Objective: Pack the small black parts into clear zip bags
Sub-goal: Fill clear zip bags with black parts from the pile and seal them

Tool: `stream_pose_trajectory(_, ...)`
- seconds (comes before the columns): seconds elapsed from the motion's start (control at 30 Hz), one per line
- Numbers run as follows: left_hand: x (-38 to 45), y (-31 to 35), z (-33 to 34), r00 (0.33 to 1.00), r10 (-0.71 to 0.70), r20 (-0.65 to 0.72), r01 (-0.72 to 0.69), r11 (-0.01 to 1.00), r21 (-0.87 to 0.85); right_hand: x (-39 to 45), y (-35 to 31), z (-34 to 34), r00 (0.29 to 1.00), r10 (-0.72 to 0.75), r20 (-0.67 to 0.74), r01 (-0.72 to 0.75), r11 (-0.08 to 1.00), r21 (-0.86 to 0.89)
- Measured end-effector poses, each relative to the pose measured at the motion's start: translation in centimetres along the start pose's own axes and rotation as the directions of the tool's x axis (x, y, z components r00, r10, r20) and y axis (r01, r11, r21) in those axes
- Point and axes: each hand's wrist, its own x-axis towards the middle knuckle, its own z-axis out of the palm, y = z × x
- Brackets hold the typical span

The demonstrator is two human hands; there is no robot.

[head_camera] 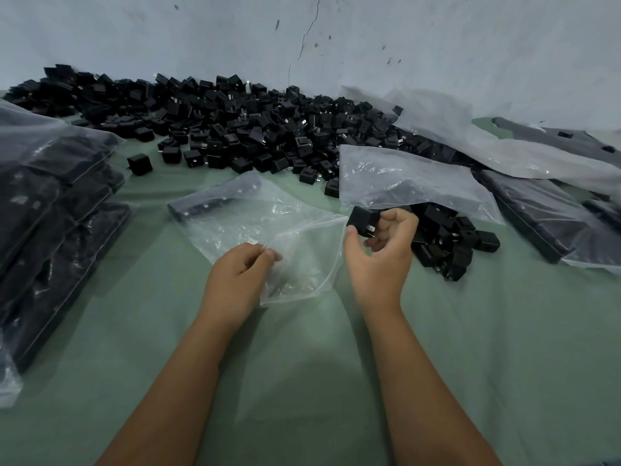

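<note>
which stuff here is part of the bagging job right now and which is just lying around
In use: left hand pinching the open zip bag; right hand holding a black part; loose parts pile.

Lying about: filled bags stack; empty bags; green cloth; cracked wall.

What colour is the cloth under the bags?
The cloth is a pale muted green, plain with no pattern; the head view shows it.

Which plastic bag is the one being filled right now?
The clear bag in the middle, pinched at its mouth by the left hand. It holds only one row of black parts; the side stacks are full.
</note>
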Motion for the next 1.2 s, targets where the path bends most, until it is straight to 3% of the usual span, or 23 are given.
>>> stream_pose_trajectory(0.13, -0.1, 0.0, 0.1, 1.000, 0.009, -0.003, -0.009, 1.000, -0.021, -1.2, -0.9, 0.2, 0.977, -0.208, 0.054, 0.206, 0.978, 0.045)
stream_pose_trajectory(0.23, -0.1, 0.2, 0.1, 0.999, 0.023, -0.028, -0.025, 0.998, -0.054, -2.0, -1.4, 0.7, 0.915, -0.310, 0.260, 0.312, 0.949, 0.032)
stream_pose_trajectory(0.33, -0.2, 0.6, 0.0, 0.996, 0.065, -0.062, -0.069, 0.995, -0.073, -2.7, -1.7, 1.3, 0.824, -0.287, 0.489, 0.373, 0.924, -0.086)
stream_pose_trajectory(0.43, -0.5, 1.1, -0.1, 0.989, 0.114, -0.094, -0.122, 0.989, -0.080, -3.2, -1.4, 1.7, 0.787, -0.188, 0.587, 0.359, 0.914, -0.189)
stream_pose_trajectory(0.57, -0.8, 1.7, 0.0, 0.973, 0.173, -0.154, -0.181, 0.983, -0.035, -3.1, -0.8, 2.1, 0.801, -0.041, 0.597, 0.234, 0.940, -0.249)
stream_pose_trajectory(0.8, -1.2, 2.0, -0.1, 0.951, 0.231, -0.206, -0.234, 0.972, 0.010, -2.9, -0.4, 2.1, 0.752, -0.034, 0.658, 0.194, 0.966, -0.172)
stream_pose_trajectory(0.93, -1.4, 2.2, -0.1, 0.929, 0.292, -0.228, -0.287, 0.956, 0.053, -2.9, -0.1, 2.4, 0.720, -0.001, 0.694, 0.275, 0.919, -0.284)
stream_pose_trajectory(1.07, -1.4, 2.1, -0.2, 0.917, 0.307, -0.256, -0.298, 0.952, 0.072, -2.8, -0.4, 2.1, 0.785, -0.008, 0.620, 0.242, 0.925, -0.294)
stream_pose_trajectory(1.2, -1.5, 2.0, 0.0, 0.900, 0.349, -0.262, -0.334, 0.937, 0.102, -3.0, -0.4, 2.1, 0.733, -0.044, 0.679, 0.335, 0.891, -0.305)
